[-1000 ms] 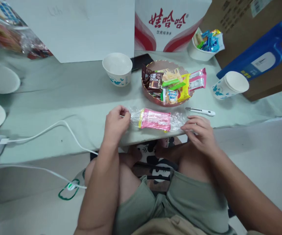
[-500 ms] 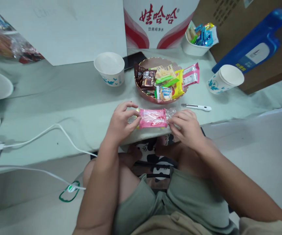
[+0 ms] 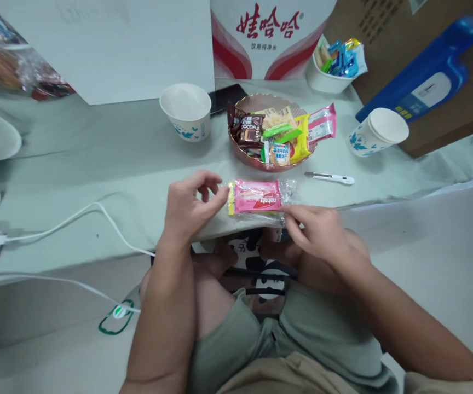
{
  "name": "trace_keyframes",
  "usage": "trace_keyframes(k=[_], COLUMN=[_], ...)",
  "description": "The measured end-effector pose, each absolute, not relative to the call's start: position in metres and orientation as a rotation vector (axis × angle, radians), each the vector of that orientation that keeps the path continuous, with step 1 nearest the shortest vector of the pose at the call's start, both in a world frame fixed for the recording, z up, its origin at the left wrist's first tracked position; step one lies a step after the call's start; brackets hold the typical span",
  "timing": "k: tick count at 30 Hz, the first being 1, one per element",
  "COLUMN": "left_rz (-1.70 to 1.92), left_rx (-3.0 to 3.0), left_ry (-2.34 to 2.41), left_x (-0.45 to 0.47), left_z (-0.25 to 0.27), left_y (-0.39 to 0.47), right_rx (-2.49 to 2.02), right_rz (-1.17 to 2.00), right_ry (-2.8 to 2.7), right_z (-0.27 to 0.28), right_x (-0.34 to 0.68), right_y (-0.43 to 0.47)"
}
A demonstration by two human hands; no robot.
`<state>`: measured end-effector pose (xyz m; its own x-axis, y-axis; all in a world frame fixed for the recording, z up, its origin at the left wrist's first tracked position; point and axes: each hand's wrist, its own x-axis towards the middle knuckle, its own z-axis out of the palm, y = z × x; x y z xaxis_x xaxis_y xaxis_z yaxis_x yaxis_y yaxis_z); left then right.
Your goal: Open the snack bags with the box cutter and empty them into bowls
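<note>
1. An indoor room with a smooth, pale floor [image 3: 417,262]; whether home, dormitory or office cannot be told.
2. Homely signs: a cloth-covered worktop [image 3: 109,142], a gold-rimmed bowl [image 3: 257,102] of wrapped snacks [image 3: 280,131], a patterned paper cup [image 3: 189,125], and olive shorts [image 3: 327,328] on the seated person.
3. Storage-like signs: a Wahaha drinking-water carton [image 3: 277,60] and a brown cardboard box [image 3: 388,60] line the back.

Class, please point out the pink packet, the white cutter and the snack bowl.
Pink packet [image 3: 258,196], head view: middle of its upper face.
White cutter [image 3: 332,178], head view: its handle.
Snack bowl [image 3: 246,158], head view: its near wall.
</note>
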<state>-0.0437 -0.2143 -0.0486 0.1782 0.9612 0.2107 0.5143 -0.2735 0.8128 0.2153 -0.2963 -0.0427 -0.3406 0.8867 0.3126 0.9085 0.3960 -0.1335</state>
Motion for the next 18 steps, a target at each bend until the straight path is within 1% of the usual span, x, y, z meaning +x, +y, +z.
trace_keyframes(k=[2, 4, 7, 9, 13, 18], left_rz=[0.938, 0.709, 0.37, 0.275, 0.25, 0.518], left_rx=[1.938, 1.999, 1.993, 1.976, 1.92, 1.753], left_ry=[1.51, 1.466, 1.304, 1.314, 1.484, 1.336], left_x=[-0.05, -0.057, -0.062, -0.059, -0.044, -0.04], left_z=[-0.053, -0.058, -0.063, -0.062, -0.055, -0.06], left_y=[-0.21, -0.208, -0.208, -0.208, -0.208, -0.208], right_rx=[-1.526, -1.504, -1.665, -1.821, -1.987, -1.81], right_rz=[-0.06, 0.041, 0.256, 0.319, 0.24, 0.079], right_ry=[-2.337, -2.463, -2.668, -2.721, -2.64, -2.551], right_z=[-0.038, -0.031, -0.024, -0.022, -0.03, -0.049], right_x=[0.204, 0.191, 0.172, 0.163, 0.156, 0.156], right_y=[-0.288, -0.279, -0.27, -0.269, -0.271, -0.268])
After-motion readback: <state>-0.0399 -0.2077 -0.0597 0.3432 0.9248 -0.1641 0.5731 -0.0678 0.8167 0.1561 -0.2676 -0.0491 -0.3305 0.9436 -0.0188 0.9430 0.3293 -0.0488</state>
